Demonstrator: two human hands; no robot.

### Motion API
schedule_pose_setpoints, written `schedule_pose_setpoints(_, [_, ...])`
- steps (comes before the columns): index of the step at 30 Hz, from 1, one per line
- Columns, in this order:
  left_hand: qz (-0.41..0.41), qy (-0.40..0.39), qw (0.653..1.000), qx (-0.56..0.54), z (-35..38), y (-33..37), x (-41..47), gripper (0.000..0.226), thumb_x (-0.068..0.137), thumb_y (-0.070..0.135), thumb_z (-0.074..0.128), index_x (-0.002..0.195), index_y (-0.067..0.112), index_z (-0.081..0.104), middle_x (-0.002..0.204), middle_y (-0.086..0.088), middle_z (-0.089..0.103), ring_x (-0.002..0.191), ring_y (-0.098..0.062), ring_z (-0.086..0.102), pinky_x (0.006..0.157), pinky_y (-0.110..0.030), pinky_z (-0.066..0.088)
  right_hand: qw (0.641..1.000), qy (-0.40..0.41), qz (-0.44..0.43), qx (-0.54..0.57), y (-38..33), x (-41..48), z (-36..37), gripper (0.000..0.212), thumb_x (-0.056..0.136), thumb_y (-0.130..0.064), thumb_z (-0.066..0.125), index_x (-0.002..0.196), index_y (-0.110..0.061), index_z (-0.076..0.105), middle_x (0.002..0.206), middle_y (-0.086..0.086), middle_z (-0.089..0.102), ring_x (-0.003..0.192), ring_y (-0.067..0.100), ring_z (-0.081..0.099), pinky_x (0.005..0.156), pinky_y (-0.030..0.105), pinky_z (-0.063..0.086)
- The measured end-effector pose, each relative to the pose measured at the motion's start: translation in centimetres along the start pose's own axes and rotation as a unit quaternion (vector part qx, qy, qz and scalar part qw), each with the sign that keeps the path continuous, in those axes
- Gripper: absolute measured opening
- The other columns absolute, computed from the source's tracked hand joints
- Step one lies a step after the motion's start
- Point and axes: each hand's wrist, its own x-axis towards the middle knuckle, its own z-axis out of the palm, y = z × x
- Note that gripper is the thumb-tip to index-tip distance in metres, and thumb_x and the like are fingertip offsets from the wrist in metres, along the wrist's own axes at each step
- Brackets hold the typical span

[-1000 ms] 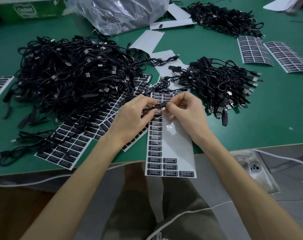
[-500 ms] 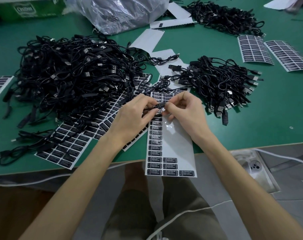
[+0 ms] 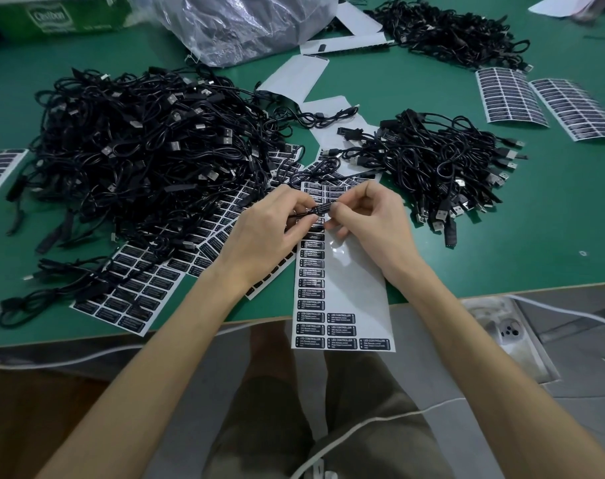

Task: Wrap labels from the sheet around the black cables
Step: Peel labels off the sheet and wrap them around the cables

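Note:
A thin black cable (image 3: 302,216) runs between both hands above the label sheet (image 3: 349,288), with a small black label (image 3: 323,207) on it. My left hand (image 3: 270,233) pinches the cable from the left. My right hand (image 3: 373,219) pinches the label end on the right. The sheet lies across the table's front edge; most of its labels are gone, with a column left on its left side and a few at the bottom. A big heap of black cables (image 3: 131,153) lies at the left, a smaller heap (image 3: 435,164) at the right.
More full label sheets (image 3: 131,292) lie under the left heap, and two more (image 3: 511,96) at the far right. Empty backing sheets (image 3: 294,77), a crumpled plastic bag (image 3: 245,25), a green box (image 3: 55,17) and a third cable pile (image 3: 453,32) sit at the back.
The hands stay in place over the sheet. The fingers have shifted slightly on the cable and label.

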Motion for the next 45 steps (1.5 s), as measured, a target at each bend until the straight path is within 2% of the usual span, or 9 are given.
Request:
schedule_pose_setpoints(10, [-0.005, -0.002, 1.000, -0.001, 0.07, -0.01, -0.07, 0.020, 0.098, 0.019, 0.069, 0.116, 0.011, 0.067, 0.106, 0.003, 0.065, 0.093, -0.009, 0.064, 0.086, -0.035, 0.058, 1.000, -0.001, -0.002, -0.005, 0.14, 0.09, -0.02, 0.008, 0.091, -0.004, 0.070, 0.092, -0.005, 0.063, 0.078, 0.022, 0.073, 0.063, 0.025, 0.074, 0.064, 0.042, 0.062])
schedule_pose_setpoints(17, [-0.002, 0.003, 1.000, 0.001, 0.15, -0.03, -0.19, 0.020, 0.099, 0.022, 0.068, 0.117, 0.013, 0.066, 0.109, 0.003, 0.069, 0.091, -0.014, 0.068, 0.084, -0.041, 0.058, 1.000, -0.003, -0.004, -0.010, 0.19, 0.04, 0.00, 0.008, 0.091, -0.004, 0.070, 0.091, -0.006, 0.063, 0.075, 0.015, 0.075, 0.061, 0.025, 0.073, 0.060, 0.036, 0.059])
schedule_pose_setpoints(24, [0.007, 0.009, 1.000, 0.003, 0.06, 0.12, -0.17, 0.023, 0.099, 0.020, 0.069, 0.120, 0.012, 0.065, 0.110, 0.002, 0.072, 0.093, -0.005, 0.065, 0.086, -0.038, 0.059, 1.000, -0.007, -0.007, -0.015, 0.20, 0.03, 0.01, 0.008, 0.092, -0.006, 0.071, 0.091, -0.007, 0.063, 0.074, 0.013, 0.075, 0.060, 0.027, 0.072, 0.060, 0.038, 0.060])
schedule_pose_setpoints(29, [0.035, -0.003, 0.999, -0.003, -0.12, 0.23, -0.13, 0.025, 0.100, 0.015, 0.067, 0.125, 0.013, 0.066, 0.116, 0.001, 0.072, 0.103, -0.011, 0.069, 0.088, -0.038, 0.059, 1.000, -0.010, -0.011, -0.014, 0.10, 0.01, -0.04, 0.008, 0.093, -0.005, 0.071, 0.092, -0.006, 0.063, 0.075, 0.014, 0.075, 0.060, 0.026, 0.071, 0.057, 0.033, 0.058])
schedule_pose_setpoints(33, [0.047, -0.004, 0.999, -0.001, -0.19, 0.13, -0.14, 0.022, 0.102, 0.017, 0.065, 0.123, 0.012, 0.070, 0.115, 0.001, 0.072, 0.097, -0.016, 0.071, 0.082, -0.040, 0.059, 1.000, -0.014, -0.012, -0.012, 0.02, -0.10, 0.00, 0.008, 0.094, -0.004, 0.070, 0.093, -0.005, 0.062, 0.075, 0.015, 0.074, 0.061, 0.025, 0.071, 0.057, 0.032, 0.058])
schedule_pose_setpoints(40, [0.046, 0.012, 0.999, 0.000, -0.05, -0.11, -0.22, 0.018, 0.101, 0.012, 0.065, 0.118, 0.009, 0.071, 0.110, 0.001, 0.072, 0.089, -0.013, 0.068, 0.077, -0.031, 0.057, 0.999, -0.013, -0.014, -0.037, -0.09, -0.18, 0.20, 0.008, 0.095, -0.008, 0.071, 0.098, -0.006, 0.064, 0.076, 0.011, 0.074, 0.060, 0.022, 0.071, 0.057, 0.035, 0.059])
schedule_pose_setpoints(45, [0.034, 0.026, 0.999, -0.005, -0.03, -0.23, -0.20, 0.015, 0.099, 0.009, 0.067, 0.114, 0.008, 0.070, 0.106, 0.002, 0.070, 0.084, -0.004, 0.063, 0.076, -0.017, 0.050, 1.000, 0.018, -0.001, -0.023, -0.14, -0.12, 0.23, 0.016, 0.099, -0.012, 0.066, 0.111, -0.007, 0.058, 0.093, 0.012, 0.070, 0.068, 0.028, 0.074, 0.060, 0.047, 0.061])
